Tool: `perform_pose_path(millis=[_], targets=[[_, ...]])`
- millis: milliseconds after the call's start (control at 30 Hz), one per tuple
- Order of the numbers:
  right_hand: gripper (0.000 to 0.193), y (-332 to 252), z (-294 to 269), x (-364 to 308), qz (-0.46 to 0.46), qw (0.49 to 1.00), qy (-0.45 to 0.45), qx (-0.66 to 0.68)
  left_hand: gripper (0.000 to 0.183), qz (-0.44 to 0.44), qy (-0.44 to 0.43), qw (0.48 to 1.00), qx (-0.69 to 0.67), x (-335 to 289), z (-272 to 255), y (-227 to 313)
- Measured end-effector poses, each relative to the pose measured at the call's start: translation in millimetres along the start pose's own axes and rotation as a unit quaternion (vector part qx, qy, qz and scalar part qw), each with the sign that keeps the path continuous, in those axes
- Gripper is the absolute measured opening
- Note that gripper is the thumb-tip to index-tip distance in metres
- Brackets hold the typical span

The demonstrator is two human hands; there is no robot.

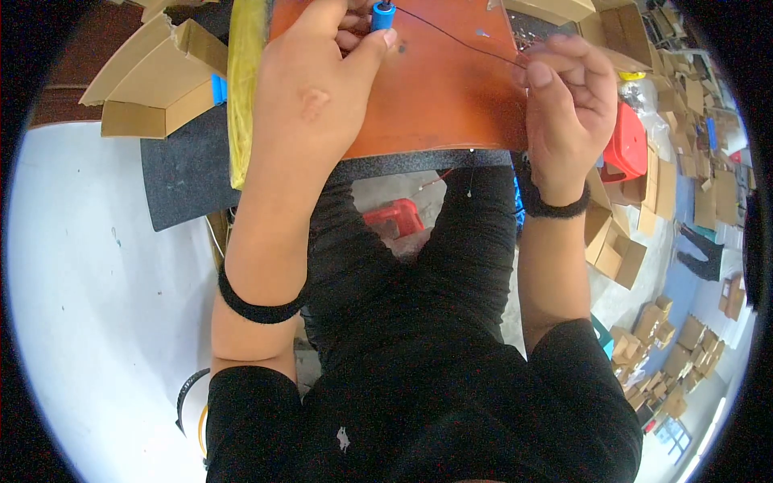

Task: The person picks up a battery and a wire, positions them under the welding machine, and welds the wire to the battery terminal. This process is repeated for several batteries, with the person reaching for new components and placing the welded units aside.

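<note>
At the top of the view, my left hand [316, 92] is closed around a small blue cylinder [382, 19], which looks like a wrapped battery cell. A thin black wire [460, 43] runs from the cylinder's dark upper end across to the right. Its other end is pinched between the thumb and fingers of my right hand [572, 109]. Both hands are over an orange-brown board [447, 113] on the work surface. My left fingertips are partly hidden behind the cylinder and cut off by the upper edge.
A yellow strip [245, 97] borders the board's left side, with an open cardboard box [165, 80] beyond it. Past my right wrist stands a red plastic stool [625, 145]. Several cartons [616, 245] lie on the floor at right. A white wall [88, 266] fills the left.
</note>
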State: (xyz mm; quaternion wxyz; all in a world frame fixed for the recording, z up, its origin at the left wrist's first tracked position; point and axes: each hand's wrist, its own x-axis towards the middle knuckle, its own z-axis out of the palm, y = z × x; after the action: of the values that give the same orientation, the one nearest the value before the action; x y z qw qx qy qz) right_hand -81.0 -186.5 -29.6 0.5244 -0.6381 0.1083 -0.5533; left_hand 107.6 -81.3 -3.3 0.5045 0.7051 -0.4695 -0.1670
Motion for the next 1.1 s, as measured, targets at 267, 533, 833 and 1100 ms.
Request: perform_pose_path(millis=[267,533,833,1100], targets=[[0.029,-2,0,-1,0.005,1.0,-0.005,0.003,0.028,-0.003,0.012,1.0,0.017,-1,0,4],[0.032,-2,1,-3,0.023,1.0,0.012,0.013,0.028,0.008,0.014,1.0,0.002,-1,0,-1],[0.032,4,0,-1,-0.006,1.0,0.002,-0.005,0.028,-0.001,0.016,0.999,0.033,-2,-1,4],[0.031,-26,23,11,0.066,0.996,0.003,-0.064,0.027,-0.02,0.007,1.0,-0.021,-6,-2,2]])
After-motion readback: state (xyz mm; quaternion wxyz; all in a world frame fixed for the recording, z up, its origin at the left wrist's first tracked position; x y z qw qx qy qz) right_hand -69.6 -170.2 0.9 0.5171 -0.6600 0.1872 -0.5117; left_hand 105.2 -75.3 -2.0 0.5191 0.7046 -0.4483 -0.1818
